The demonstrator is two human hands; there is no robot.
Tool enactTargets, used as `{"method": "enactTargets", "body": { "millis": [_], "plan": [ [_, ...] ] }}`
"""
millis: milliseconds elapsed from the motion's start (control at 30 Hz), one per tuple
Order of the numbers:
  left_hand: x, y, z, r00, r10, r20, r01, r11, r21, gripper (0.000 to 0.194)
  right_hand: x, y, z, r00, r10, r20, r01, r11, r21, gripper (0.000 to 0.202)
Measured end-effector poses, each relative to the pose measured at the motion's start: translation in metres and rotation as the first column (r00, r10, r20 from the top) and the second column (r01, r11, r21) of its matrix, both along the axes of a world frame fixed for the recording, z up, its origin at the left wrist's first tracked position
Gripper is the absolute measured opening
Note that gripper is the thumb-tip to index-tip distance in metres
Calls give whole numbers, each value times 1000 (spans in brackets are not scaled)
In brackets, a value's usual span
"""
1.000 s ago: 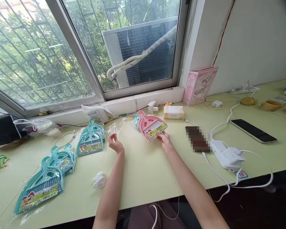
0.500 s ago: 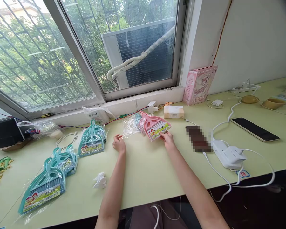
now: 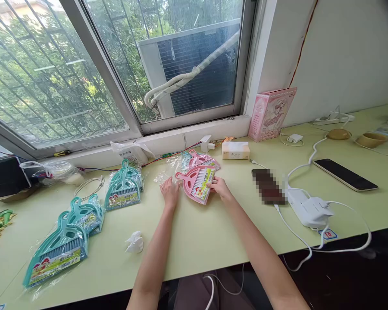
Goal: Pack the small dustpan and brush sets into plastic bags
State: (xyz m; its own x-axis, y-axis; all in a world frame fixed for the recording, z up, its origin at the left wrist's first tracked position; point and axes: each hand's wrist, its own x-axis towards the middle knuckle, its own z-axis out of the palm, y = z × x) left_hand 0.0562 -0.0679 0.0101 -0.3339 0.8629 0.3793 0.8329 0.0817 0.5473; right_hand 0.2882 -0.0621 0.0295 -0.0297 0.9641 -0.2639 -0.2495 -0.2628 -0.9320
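Note:
A pink dustpan set [image 3: 197, 184] with a white-bristled brush and a printed label is gripped at its wide right edge by my right hand [image 3: 219, 187]. Its handle points left, toward my left hand [image 3: 170, 192]. That hand rests by the handle tip with fingers extended over clear plastic wrap [image 3: 163, 175]. Behind the held set lies another pink dustpan [image 3: 202, 159], beside a partly hidden teal piece [image 3: 185, 162].
Wrapped teal dustpan sets [image 3: 60, 247] lie at left, with more [image 3: 123, 189] nearer the window. A crumpled tissue [image 3: 135, 242], tissue pack [image 3: 236, 150], pink box [image 3: 271, 114], power strip [image 3: 308, 209] and phone [image 3: 345, 175] surround the hands.
The held pink dustpan has turned so its handle points left, and separated from the pink one behind. My left hand has moved forward and right to the plastic and handle.

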Motion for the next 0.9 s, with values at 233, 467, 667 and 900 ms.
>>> {"method": "enactTargets", "body": {
  "millis": [233, 467, 667, 900],
  "plan": [
    [-6, -6, 4, 989, 148, 22, -149, 987, 59, 21, -10, -6, 1, 997, 78, 18, -78, 997, -8, 27],
    [-3, -9, 12, 993, -25, 112, -7, 960, 278, 16, -15, -7, -2, 999, -5, -46, 6, 1000, 26, 29],
    [13, -13, 15, 950, -290, 117, 235, 908, 347, 22, -20, -10, 0, 988, -31, -152, 45, 995, 88, 31],
    [26, -27, 17, 961, -274, 38, 227, 859, 460, 28, -19, -10, 1, 941, -92, -326, 125, 989, 80, 29]
  ]
}}
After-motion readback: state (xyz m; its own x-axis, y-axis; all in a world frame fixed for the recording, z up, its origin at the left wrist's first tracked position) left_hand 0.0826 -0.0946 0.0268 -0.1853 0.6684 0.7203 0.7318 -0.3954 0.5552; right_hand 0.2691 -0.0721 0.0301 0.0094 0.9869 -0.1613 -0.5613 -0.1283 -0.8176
